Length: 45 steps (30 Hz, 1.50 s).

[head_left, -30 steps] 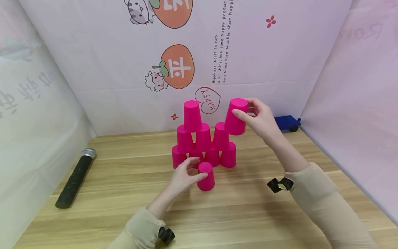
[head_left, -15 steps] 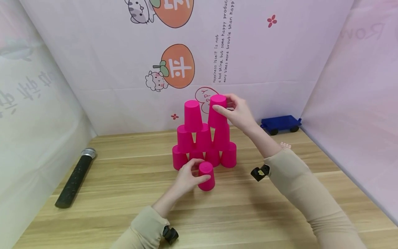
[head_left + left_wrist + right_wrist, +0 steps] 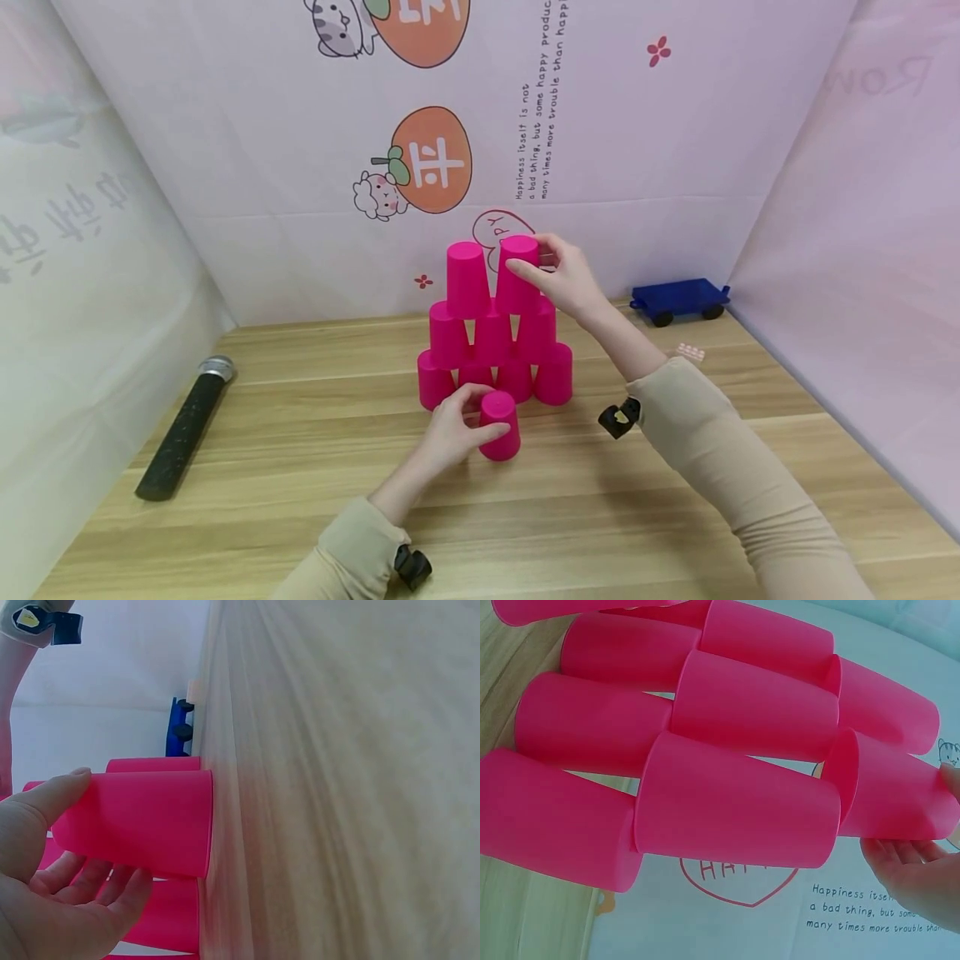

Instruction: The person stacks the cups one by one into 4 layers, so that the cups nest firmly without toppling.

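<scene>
Upside-down pink cups form a stack against the back wall: several cups (image 3: 553, 375) at the bottom, three cups (image 3: 536, 333) in the middle and one cup (image 3: 467, 282) at the upper left. My right hand (image 3: 573, 279) grips another pink cup (image 3: 517, 279) at the upper right, thumb in front and fingers behind. In the right wrist view this cup's rim (image 3: 847, 780) is right at the bases of the middle row. In front of the stack, my left hand (image 3: 453, 429) holds a single pink cup (image 3: 500, 429) standing upside down on the table, thumb and fingers on opposite sides.
A black microphone (image 3: 187, 429) with a silver head lies at the left of the wooden table (image 3: 315, 475). At the back right stands a blue toy cart (image 3: 678, 300), with a small pale patterned piece (image 3: 690, 352) before it. Printed white cloth walls (image 3: 637, 142) enclose the table.
My right hand has carried its cup leftward from the stack's right side, then lowered it onto the middle row beside the upper-left cup. My left hand has closed a little further around the front cup.
</scene>
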Motion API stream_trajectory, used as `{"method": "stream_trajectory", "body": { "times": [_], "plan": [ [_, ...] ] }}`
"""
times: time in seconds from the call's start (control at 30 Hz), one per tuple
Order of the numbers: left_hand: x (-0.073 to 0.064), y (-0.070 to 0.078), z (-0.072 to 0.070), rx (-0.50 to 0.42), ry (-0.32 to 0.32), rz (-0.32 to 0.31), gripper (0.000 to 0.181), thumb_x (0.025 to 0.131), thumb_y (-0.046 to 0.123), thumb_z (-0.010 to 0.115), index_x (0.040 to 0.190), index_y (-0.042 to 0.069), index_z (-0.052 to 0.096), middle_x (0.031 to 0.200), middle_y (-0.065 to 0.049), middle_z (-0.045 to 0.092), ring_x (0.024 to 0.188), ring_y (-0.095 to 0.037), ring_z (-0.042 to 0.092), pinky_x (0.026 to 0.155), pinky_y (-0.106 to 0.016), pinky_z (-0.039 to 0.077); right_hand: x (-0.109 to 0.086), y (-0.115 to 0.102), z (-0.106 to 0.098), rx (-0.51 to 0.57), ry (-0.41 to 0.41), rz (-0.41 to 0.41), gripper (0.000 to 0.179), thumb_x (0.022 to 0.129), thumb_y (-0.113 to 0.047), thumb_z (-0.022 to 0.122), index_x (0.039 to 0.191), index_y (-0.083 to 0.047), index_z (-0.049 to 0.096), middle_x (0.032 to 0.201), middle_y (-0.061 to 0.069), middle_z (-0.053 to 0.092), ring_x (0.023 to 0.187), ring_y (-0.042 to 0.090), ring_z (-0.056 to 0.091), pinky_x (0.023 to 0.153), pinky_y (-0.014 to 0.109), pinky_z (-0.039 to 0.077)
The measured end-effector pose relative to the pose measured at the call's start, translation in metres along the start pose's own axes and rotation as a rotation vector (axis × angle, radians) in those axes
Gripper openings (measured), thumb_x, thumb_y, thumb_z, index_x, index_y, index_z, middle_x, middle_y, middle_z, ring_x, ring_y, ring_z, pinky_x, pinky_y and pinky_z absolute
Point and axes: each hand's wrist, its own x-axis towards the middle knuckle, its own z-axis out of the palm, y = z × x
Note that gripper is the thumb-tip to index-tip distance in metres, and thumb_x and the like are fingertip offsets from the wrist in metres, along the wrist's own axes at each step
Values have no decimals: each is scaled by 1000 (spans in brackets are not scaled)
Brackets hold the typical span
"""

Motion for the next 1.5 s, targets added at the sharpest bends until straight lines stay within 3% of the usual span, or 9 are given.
{"method": "stream_trajectory", "body": {
  "times": [0.23, 0.57, 1.1, 1.5],
  "plan": [
    [-1, 0, 0, -9, -5, 13, 51, 77, 23, 77, 121, 11, 54, 114, -8, 60, 104, -24, 60, 90, -39, 54, 0, 2, 1, 5, -14, 7, 47, 88, -25, 66, 128, -4, 50, 118, 15, 58, 107, 27, 59, 82, 30, 55],
    [-1, 2, 0, 7, -8, 11, 52, 77, 23, 77, 122, 11, 54, 116, -7, 60, 106, -24, 59, 90, -39, 53, -1, 3, 1, 9, -22, 17, 48, 89, -25, 65, 129, -5, 48, 120, 16, 57, 110, 28, 57, 88, 40, 54],
    [-3, 1, 0, -15, -9, 6, 51, 78, 23, 77, 122, 9, 54, 116, -8, 60, 106, -25, 61, 91, -39, 53, -3, 4, 2, -11, -33, 12, 53, 87, -29, 66, 131, -7, 46, 121, 14, 56, 112, 27, 57, 91, 39, 53],
    [-8, -1, -4, -44, 12, 35, 47, 78, 21, 77, 119, 10, 56, 113, -8, 61, 104, -24, 60, 92, -40, 53, -19, 17, -15, 16, -65, 79, 70, 86, -34, 67, 143, -11, 34, 143, 14, 44, 132, 30, 41, 112, 48, 33]
  ]
}}
